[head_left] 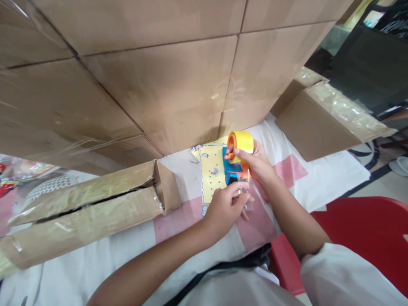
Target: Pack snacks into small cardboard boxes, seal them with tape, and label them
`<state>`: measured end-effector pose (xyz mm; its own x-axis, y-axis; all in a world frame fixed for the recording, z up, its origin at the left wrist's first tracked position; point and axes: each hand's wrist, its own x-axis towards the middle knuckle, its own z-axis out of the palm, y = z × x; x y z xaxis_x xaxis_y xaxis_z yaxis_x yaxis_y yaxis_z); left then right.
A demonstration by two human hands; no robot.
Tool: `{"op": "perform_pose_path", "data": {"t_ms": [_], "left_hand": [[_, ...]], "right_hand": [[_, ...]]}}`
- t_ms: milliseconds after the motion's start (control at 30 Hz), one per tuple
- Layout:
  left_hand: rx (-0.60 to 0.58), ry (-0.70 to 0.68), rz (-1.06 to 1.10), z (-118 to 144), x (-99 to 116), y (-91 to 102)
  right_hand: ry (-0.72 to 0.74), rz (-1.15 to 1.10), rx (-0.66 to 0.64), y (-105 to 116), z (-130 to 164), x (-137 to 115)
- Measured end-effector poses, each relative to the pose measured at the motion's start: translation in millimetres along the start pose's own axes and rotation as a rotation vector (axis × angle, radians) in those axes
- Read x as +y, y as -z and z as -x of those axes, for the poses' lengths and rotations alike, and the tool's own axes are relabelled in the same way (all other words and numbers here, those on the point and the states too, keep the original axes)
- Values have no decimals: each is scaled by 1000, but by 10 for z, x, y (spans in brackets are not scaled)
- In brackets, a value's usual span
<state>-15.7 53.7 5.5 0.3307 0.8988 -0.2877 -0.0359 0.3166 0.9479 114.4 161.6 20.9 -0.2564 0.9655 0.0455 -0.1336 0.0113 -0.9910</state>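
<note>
Head view: your right hand (255, 163) is closed around a tape dispenser (237, 165); the yellow roll (244, 141) with its orange hub sits at the top, the blue and orange body below it; thumb and fingers wrap the roll end. Your left hand (225, 208) is pinched shut on a strip of clear tape (244, 191) at the dispenser's lower end; the strip is glossy and hard to trace, so its full extent is unclear. Both hands are close together, above a white and pink cloth (296, 170) that covers the surface.

Just beyond the dispenser lies a yellow card (212, 174) with small dots and a cut outline, flat on the cloth; part of it is hidden by your hands. To the left lies a long box (92, 208), wrapped in tape, with a dark split running down its length and 1 end facing the card. Behind everything stands a wall of stacked cartons (159, 80), shiny with wrap. At right a flat carton (321, 123) rests on the cloth, its far edge taped. A red chair (366, 238) shows at lower right, beside your right forearm; your white sleeves fill the bottom edge.
</note>
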Motion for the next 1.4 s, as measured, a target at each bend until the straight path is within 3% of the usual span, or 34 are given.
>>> {"op": "perform_pose_path", "data": {"t_ms": [100, 467, 733, 900, 1067, 1233, 1400], "left_hand": [[16, 12, 2, -5, -20, 1], [-67, 31, 40, -77, -50, 155], [-55, 67, 9, 4, -42, 101], [-63, 87, -76, 41, -44, 51], [-57, 107, -37, 21, -102, 37], [-68, 127, 58, -115, -95, 197], [-102, 28, 45, -176, 113, 387]], "right_hand": [[17, 15, -41, 55, -13, 11], [-25, -54, 101, 92, -52, 49], [27, -61, 60, 87, -27, 7], [62, -42, 151, 180, -59, 19], [41, -111, 123, 192, -60, 3], [29, -131, 182, 210, -71, -33], [14, -145, 131, 191, -57, -54]]}}
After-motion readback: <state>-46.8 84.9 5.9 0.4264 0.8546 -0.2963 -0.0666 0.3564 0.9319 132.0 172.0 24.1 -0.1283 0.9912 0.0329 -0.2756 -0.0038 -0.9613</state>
